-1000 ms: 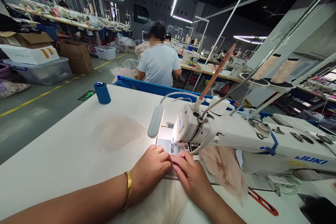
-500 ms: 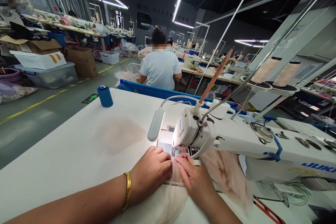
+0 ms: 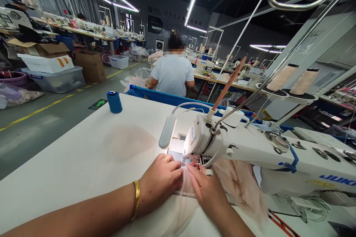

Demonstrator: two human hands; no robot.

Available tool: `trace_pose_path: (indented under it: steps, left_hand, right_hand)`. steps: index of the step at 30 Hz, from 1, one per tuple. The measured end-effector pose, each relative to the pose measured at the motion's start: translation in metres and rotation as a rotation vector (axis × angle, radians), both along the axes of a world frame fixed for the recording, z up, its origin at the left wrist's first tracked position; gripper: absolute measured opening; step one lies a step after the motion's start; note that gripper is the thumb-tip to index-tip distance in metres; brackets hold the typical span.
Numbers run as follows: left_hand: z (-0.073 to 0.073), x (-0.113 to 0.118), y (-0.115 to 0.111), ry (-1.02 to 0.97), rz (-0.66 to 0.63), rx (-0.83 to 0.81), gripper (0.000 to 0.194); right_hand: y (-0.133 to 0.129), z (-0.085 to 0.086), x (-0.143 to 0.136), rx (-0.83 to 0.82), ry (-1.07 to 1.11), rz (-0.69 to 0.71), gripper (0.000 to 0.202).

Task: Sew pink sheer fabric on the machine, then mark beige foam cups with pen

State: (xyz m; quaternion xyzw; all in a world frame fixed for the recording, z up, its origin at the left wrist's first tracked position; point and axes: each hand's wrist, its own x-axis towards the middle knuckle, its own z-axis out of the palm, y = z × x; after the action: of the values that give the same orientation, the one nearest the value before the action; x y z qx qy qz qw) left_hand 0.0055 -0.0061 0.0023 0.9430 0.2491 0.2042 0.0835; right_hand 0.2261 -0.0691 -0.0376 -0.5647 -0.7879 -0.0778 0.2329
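Observation:
Both hands are at the needle area of a white sewing machine (image 3: 236, 142), close in front of its presser foot. My left hand (image 3: 161, 174), with a ring and a gold bangle, has its fingers closed on the edge of a sheer pale fabric (image 3: 188, 185). From the other side, my right hand (image 3: 207, 185) pinches the same fabric, thumb and forefinger near the foot. The cloth runs between the hands toward my body. More of it, pinkish and bunched, lies right of my right hand under the machine arm. The fingertips partly hide the stitching spot.
A small lamp (image 3: 167, 131) hangs just left of the machine head. A blue thread cone (image 3: 114, 102) stands at the table's far left corner. Beige thread cones (image 3: 304, 81) sit on a stand at right. A co-worker (image 3: 174, 74) sits ahead beyond the blue cloth trough (image 3: 164, 94).
The view has shifted slightly, so the surroundings sit a little further right. Both hands keep nearly the same place and grip on the fabric at the presser foot.

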Motion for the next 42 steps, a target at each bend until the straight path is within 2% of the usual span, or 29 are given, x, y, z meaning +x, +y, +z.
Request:
trace_pose_path:
  steps: [1,3,5,7,8,9,10,12,16,18,21,27,32,37,39,42]
  left_hand:
    - [0.004,-0.003,-0.002,0.007,-0.002,-0.023,0.002]
    - [0.014,-0.01,-0.007,0.025,-0.025,-0.081,0.02]
    - [0.022,-0.017,-0.015,0.06,-0.073,-0.142,0.037]
    - [0.026,-0.022,-0.022,0.101,-0.117,-0.188,0.045]
    - [0.025,-0.023,-0.025,0.114,-0.129,-0.204,0.042]
    - [0.023,-0.023,-0.027,0.118,-0.13,-0.213,0.034]
    - [0.02,-0.021,-0.027,0.117,-0.12,-0.217,0.025]
    - [0.014,-0.016,-0.025,0.122,-0.079,-0.221,0.018]
    - [0.006,-0.004,-0.013,0.063,0.03,-0.307,0.014]
    - [0.007,0.0,-0.008,-0.022,0.041,-0.347,0.014]
    - [0.006,0.006,0.0,-0.093,0.039,-0.347,0.023]
    - [0.0,0.013,0.016,-0.16,0.091,-0.405,0.012]
    - [0.007,0.012,0.017,-0.165,0.042,-0.447,0.012]
    - [0.013,0.012,0.014,-0.19,0.0,-0.433,0.021]
    - [0.01,0.01,0.011,-0.193,-0.036,-0.408,0.024]
    - [0.0,0.003,0.002,-0.152,-0.08,-0.278,0.027]
  right_hand:
    - [-0.003,0.003,0.0,-0.01,0.009,0.007,0.04]
    - [-0.01,0.015,0.002,-0.059,0.044,0.061,0.035]
    - [-0.019,0.031,0.005,-0.177,0.094,0.167,0.028]
    - [-0.027,0.047,0.008,-0.328,0.129,0.264,0.05]
    - [-0.029,0.053,0.009,-0.391,0.134,0.292,0.06]
    - [-0.03,0.057,0.009,-0.43,0.135,0.309,0.059]
    - [-0.03,0.059,0.009,-0.442,0.135,0.326,0.048]
    - [-0.027,0.056,0.007,-0.408,0.151,0.366,0.018]
    - [-0.021,0.041,0.003,-0.249,0.292,0.365,0.018]
    - [-0.019,0.036,0.001,-0.149,0.394,0.299,0.018]
    - [-0.017,0.035,-0.004,-0.016,0.524,0.188,0.021]
    - [-0.012,0.034,-0.012,-0.056,0.732,0.068,0.026]
    - [-0.012,0.028,-0.01,-0.1,0.794,0.045,0.023]
    - [-0.016,0.034,-0.009,-0.126,0.776,0.093,0.021]
    - [-0.019,0.039,-0.007,-0.121,0.667,0.117,0.022]
    - [-0.024,0.045,-0.003,-0.162,0.383,0.22,0.024]
